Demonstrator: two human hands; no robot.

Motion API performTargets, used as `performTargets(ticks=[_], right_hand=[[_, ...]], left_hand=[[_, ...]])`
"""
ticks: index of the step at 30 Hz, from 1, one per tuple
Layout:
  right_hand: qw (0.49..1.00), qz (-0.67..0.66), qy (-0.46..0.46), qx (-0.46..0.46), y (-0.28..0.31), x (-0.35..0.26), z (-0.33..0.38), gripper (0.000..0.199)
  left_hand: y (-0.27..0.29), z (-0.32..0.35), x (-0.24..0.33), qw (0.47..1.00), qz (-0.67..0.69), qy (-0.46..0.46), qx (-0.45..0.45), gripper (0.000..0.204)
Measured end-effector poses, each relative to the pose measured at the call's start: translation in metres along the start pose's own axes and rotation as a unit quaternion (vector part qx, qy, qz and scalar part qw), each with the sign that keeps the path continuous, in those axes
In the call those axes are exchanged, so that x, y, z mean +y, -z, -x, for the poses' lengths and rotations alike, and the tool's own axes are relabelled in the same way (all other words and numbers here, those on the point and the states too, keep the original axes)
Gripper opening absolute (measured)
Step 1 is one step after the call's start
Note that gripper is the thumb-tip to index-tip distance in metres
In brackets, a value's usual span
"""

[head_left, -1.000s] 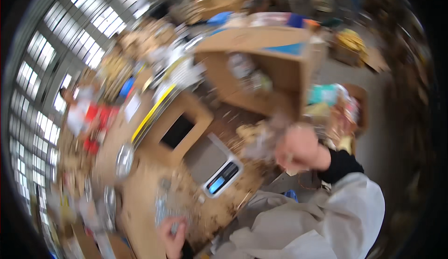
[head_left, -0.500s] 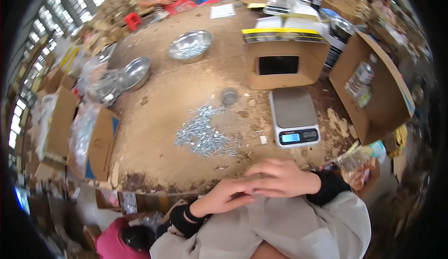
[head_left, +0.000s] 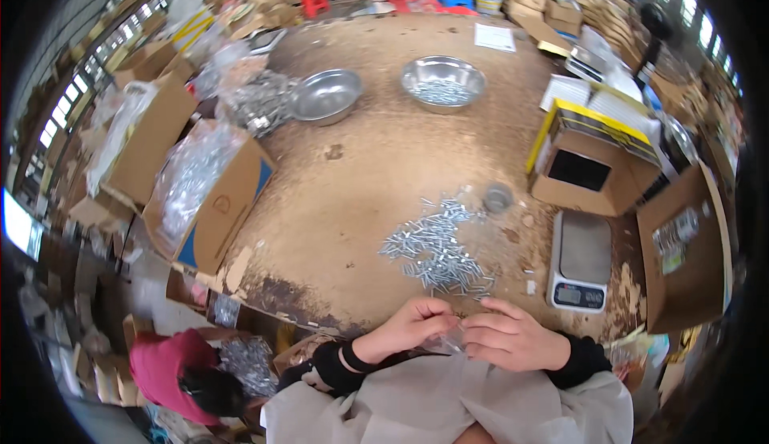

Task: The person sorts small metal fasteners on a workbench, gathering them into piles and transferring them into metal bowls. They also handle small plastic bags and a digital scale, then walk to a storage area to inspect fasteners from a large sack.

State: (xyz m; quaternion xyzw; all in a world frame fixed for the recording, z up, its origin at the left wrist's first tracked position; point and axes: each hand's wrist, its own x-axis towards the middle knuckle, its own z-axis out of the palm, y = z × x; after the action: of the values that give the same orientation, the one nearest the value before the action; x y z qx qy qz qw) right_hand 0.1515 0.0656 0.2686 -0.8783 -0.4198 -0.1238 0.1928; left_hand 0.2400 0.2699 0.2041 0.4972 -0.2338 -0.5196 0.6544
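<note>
Hands: left hand (head_left: 412, 325) and right hand (head_left: 509, 336) nearly meet, fingers curled, thumb sides pinching crumpled clear film (head_left: 450, 338) between them; right index finger lifted a little
Film: low over the near edge of the tabletop (head_left: 336, 192), against the grey clothing; its full shape cannot be told
Metal pins: loose silvery pile (head_left: 440, 256) just beyond the hands, its lower end close to the fingers
Near edge: worn and dark toward the left, bowed by the lens, running in behind the left wrist
Room leftward: broad stretch of scuffed wood between pile and left carton (head_left: 232, 204), which stands at the table's left edge
Room rightward: narrower; small metal cup (head_left: 497, 197) just beside the pile, then white scale (head_left: 583, 248), then open carton (head_left: 697, 276) at the right
Far side: two metal bowls, left bowl (head_left: 327, 96) and right bowl (head_left: 443, 66), the latter holding pins
Writing: marks on the scale front, on yellow-banded box (head_left: 609, 128) and on white sheet (head_left: 494, 37), too small or blurred to read; left carton bears an outlined emblem and blue corners
</note>
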Motion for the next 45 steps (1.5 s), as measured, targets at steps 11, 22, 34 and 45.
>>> performTargets(ticks=[11, 22, 34, 45], right_hand=[[0.972, -0.161, -0.168, -0.011, -0.004, 0.031, 0.004, 0.012], [0.875, -0.325, -0.261, 0.247, 0.002, 0.075, 0.019, 0.021], [0.857, -0.317, -0.284, 0.290, -0.011, 0.086, 0.033, 0.019], [0.834, -0.222, -0.313, 0.397, -0.012, 0.076, 0.049, 0.020]], left_hand=[[0.210, -0.043, 0.168, 0.784, -0.452, -0.297, 0.304, 0.022], [0.602, -0.010, 0.265, 0.381, -0.715, 0.079, 0.581, 0.029], [0.538, -0.089, 0.250, 0.221, -0.823, 0.167, 0.497, 0.040], [0.610, -0.080, 0.245, 0.341, -0.724, 0.083, 0.594, 0.032]])
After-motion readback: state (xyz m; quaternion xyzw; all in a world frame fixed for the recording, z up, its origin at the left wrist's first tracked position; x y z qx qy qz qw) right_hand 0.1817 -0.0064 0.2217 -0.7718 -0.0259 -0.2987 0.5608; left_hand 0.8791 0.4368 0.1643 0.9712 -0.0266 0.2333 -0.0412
